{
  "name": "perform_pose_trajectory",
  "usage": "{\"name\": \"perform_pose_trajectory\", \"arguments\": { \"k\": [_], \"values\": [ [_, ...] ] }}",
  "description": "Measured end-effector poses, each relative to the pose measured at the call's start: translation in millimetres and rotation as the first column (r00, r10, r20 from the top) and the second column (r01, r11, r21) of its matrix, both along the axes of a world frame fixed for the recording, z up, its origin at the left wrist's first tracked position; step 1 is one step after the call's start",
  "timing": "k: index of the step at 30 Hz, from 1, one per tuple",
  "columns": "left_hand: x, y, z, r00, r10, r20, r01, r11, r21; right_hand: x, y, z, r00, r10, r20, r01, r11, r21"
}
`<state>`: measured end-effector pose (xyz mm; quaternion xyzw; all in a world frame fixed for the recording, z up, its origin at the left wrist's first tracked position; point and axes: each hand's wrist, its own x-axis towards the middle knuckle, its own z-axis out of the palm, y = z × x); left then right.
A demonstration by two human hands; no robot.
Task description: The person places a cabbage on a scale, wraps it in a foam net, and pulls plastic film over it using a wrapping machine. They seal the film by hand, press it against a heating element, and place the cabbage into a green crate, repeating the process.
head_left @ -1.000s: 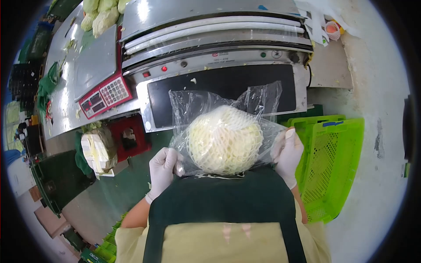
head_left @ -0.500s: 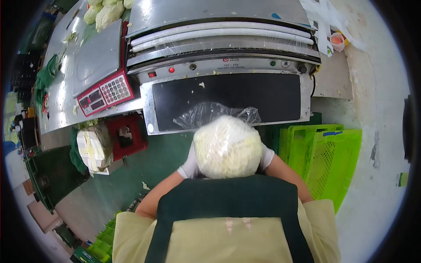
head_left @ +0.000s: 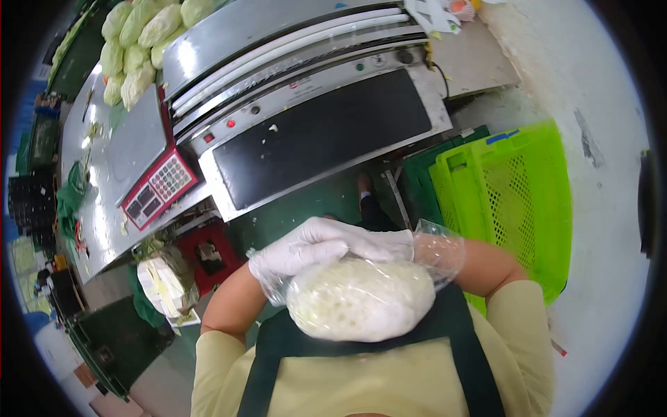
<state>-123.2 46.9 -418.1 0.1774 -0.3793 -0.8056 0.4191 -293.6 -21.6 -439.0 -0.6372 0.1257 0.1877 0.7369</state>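
A pale head of napa cabbage (head_left: pixel 361 299) in clear plastic film lies on its side against my dark green apron. Both my hands wear thin white gloves and overlap along its far side. My left hand (head_left: pixel 288 256) bends round the left part of the cabbage, thumb pointing right. My right hand (head_left: pixel 368 242) reaches across from the right, its fingers over the left hand. Loose clear film (head_left: pixel 439 254) sticks out by my right wrist, and more bunches under my left one. The undersides of both hands are hidden.
Ahead stands a film wrapping machine (head_left: pixel 319 139) with a black plate and white rollers. A red-framed scale (head_left: pixel 161 184) adjoins it on the left, with several napa cabbages (head_left: pixel 135 52) behind. Bright green crates (head_left: pixel 511 201) stand right; a red crate (head_left: pixel 201 257) sits low on the left.
The cabbage has turned onto its side and come lower against the apron. My hands have moved from its sides to its far side, overlapping. The view has rotated and shifted.
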Motion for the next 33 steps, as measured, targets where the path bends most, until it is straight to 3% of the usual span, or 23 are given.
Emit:
{"name": "perform_pose_trajectory", "arguments": {
  "k": [2, 3, 4, 5, 6, 7, 8, 9, 11, 12, 13, 15, 16, 18, 20, 21, 22, 23, 24, 27, 29, 32, 33],
  "values": [
    [-9.4, 10.4, -2.5, 0.996, 0.025, 0.085, -0.044, 0.971, 0.233, -19.8, -4.4, -0.5, 0.99, 0.09, -0.113, -0.118, 0.954, -0.276],
    [-12.2, 11.5, -1.7, 0.99, 0.037, 0.135, -0.082, 0.936, 0.342, -33.7, -6.0, -1.3, 0.986, -0.038, -0.161, -0.041, 0.888, -0.458],
    [-14.0, 6.8, 4.2, 0.99, 0.012, 0.142, -0.066, 0.922, 0.38, -50.7, -6.1, -0.9, 0.95, -0.274, -0.152, 0.138, 0.803, -0.58],
    [-16.3, 2.3, 13.2, 0.989, -0.011, 0.147, -0.053, 0.905, 0.421, -81.8, 1.3, -15.2, 0.715, -0.653, 0.249, 0.666, 0.526, -0.529],
    [-20.5, -1.3, 20.1, 0.988, -0.03, 0.15, -0.043, 0.885, 0.464, -101.3, -2.1, 6.3, 0.539, -0.82, 0.192, 0.827, 0.473, -0.303],
    [-28.6, -5.0, 23.6, 0.989, -0.018, 0.15, -0.052, 0.892, 0.449, -121.8, -3.8, 41.0, 0.41, -0.838, 0.361, 0.912, 0.37, -0.177],
    [-38.2, -10.4, 25.6, 0.987, -0.004, 0.159, -0.069, 0.888, 0.454, -138.6, 4.5, 68.1, 0.306, -0.864, 0.399, 0.948, 0.315, -0.046],
    [-49.2, -16.1, 27.6, 0.986, 0.0, 0.169, -0.079, 0.884, 0.461, -143.8, 1.5, 84.3, 0.433, -0.726, 0.535, 0.879, 0.47, -0.074],
    [-76.3, -25.8, 19.2, 0.984, 0.046, 0.17, -0.108, 0.92, 0.376, -144.6, 6.6, 86.6, 0.613, -0.571, 0.545, 0.73, 0.674, -0.115],
    [-85.7, -28.1, 13.0, 0.972, 0.088, 0.218, -0.162, 0.922, 0.35, -146.2, 15.7, 74.3, 0.691, -0.579, 0.433, 0.671, 0.737, -0.084],
    [-94.9, -31.0, 8.5, 0.956, 0.13, 0.263, -0.213, 0.924, 0.318, -156.6, 17.4, 64.5, 0.611, -0.76, 0.22, 0.714, 0.65, 0.262],
    [-116.4, -43.8, -0.7, 0.92, 0.298, 0.252, -0.352, 0.913, 0.205, -178.8, 20.4, 58.2, 0.498, -0.862, 0.093, 0.775, 0.49, 0.4],
    [-126.2, -55.7, 3.2, 0.75, 0.503, 0.429, -0.553, 0.833, -0.011, -192.6, 22.2, 53.7, 0.448, -0.89, 0.085, 0.8, 0.442, 0.406],
    [-143.8, -91.6, 23.1, 0.485, 0.815, 0.316, -0.766, 0.571, -0.296, -220.7, 23.9, 44.6, 0.346, -0.936, 0.072, 0.842, 0.343, 0.417],
    [-168.2, -102.1, 52.3, 0.7, 0.423, 0.575, -0.337, 0.906, -0.256, -245.2, 26.0, 45.2, 0.29, -0.954, 0.071, 0.875, 0.295, 0.385],
    [-166.6, -105.0, 43.8, 0.734, 0.074, 0.675, 0.237, 0.903, -0.358, -256.2, 28.0, 45.3, 0.253, -0.963, 0.091, 0.875, 0.268, 0.403],
    [-177.9, -95.8, 38.8, 0.836, -0.208, 0.508, 0.246, 0.969, -0.006, -269.0, 29.7, 36.2, 0.215, -0.968, 0.131, 0.892, 0.25, 0.378],
    [-179.3, -93.8, 19.5, 0.839, -0.261, 0.478, 0.229, 0.965, 0.125, -279.5, 30.7, 20.1, 0.181, -0.967, 0.181, 0.905, 0.236, 0.354],
    [-187.1, -92.3, 11.0, 0.814, -0.313, 0.489, 0.256, 0.95, 0.181, -287.7, 31.9, 11.3, 0.146, -0.962, 0.23, 0.917, 0.219, 0.334],
    [-227.1, -100.7, 5.4, 0.839, -0.335, 0.428, 0.231, 0.933, 0.277, -307.5, 37.7, 6.2, 0.023, -1.0, -0.016, 0.937, 0.016, 0.35],
    [-256.2, -113.8, 9.8, 0.85, -0.317, 0.42, 0.181, 0.925, 0.333, -332.9, 21.0, -7.6, -0.076, -0.997, -0.002, 0.917, -0.07, 0.393],
    [-274.3, -116.6, 10.1, 0.749, -0.16, 0.643, 0.226, 0.974, -0.022, -382.6, -17.9, -56.6, -0.25, -0.967, 0.052, 0.882, -0.205, 0.424],
    [-267.4, -117.7, 8.7, 0.755, -0.186, 0.629, 0.293, 0.954, -0.069, -398.1, -31.4, -72.9, -0.364, -0.931, 0.012, 0.854, -0.329, 0.404]
  ]
}}
